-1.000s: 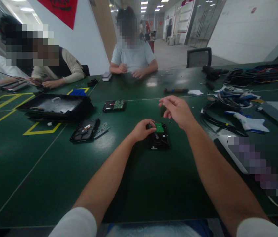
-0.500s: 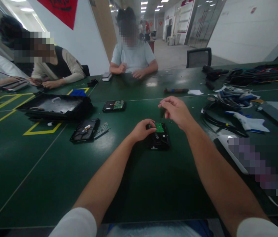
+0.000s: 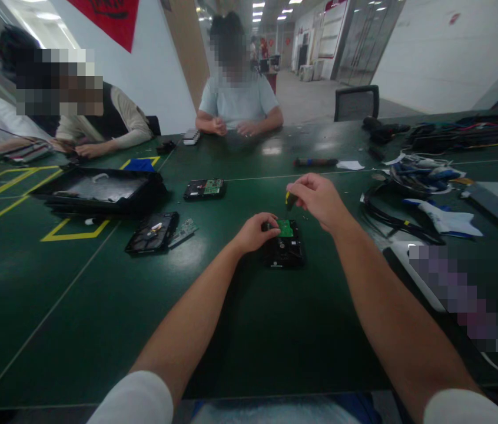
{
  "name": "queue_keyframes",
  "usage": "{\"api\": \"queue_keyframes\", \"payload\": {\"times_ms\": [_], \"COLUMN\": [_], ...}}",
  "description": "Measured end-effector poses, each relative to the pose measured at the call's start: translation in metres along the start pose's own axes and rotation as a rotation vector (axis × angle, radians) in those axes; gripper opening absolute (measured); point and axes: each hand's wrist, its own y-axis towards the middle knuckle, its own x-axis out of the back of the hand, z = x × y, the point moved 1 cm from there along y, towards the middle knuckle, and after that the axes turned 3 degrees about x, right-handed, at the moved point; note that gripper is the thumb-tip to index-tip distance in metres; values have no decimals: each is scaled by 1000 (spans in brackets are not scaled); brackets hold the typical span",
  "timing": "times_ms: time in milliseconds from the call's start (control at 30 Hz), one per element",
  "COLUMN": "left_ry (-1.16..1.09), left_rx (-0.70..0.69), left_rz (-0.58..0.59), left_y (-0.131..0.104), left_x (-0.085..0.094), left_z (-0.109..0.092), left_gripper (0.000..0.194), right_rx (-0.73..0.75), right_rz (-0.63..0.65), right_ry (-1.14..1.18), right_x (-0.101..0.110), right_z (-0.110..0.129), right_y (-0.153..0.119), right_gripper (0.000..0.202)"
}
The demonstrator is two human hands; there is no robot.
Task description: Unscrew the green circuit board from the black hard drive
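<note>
A black hard drive (image 3: 285,250) with a green circuit board (image 3: 285,228) facing up lies on the table in front of me. My left hand (image 3: 255,233) is closed on its left side, thumb resting over the board's edge. Above the drive's far end, my right hand (image 3: 316,197) pinches a short screwdriver (image 3: 290,199) with a black and yellow handle, pointing down. Whether its tip touches a screw is too small to tell. A few tiny bits, perhaps screws, lie just beyond the drive.
To the left are an opened drive (image 3: 152,233), a loose circuit board (image 3: 183,232), another hard drive (image 3: 203,189) and a black tray (image 3: 99,191). Cables (image 3: 425,174), a white and blue glove (image 3: 447,219) and a phone-like object (image 3: 456,294) lie right. A person (image 3: 240,106) sits opposite.
My right hand has turned slightly, and the screwdriver's yellow marking now shows. My left hand and the hard drive have stayed in place.
</note>
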Motion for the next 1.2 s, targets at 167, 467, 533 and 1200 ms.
{"api": "queue_keyframes", "payload": {"times_ms": [167, 467, 533, 1200], "left_ry": [11, 24, 25, 41], "left_rx": [11, 9, 1, 5], "left_rz": [2, 0, -1, -2], "left_y": [0, 0, 0, 0], "left_x": [0, 0, 0, 0], "left_z": [-1, 2, 1, 0], "left_gripper": [11, 13, 13, 10], "right_rx": [0, 56, 54, 22], "right_rz": [103, 14, -24, -75], "right_ry": [97, 13, -10, -37], "right_x": [-1, 3, 3, 4], "right_z": [-1, -3, -2, -4], "right_y": [1, 1, 1, 3], "right_gripper": [14, 22, 23, 21]}}
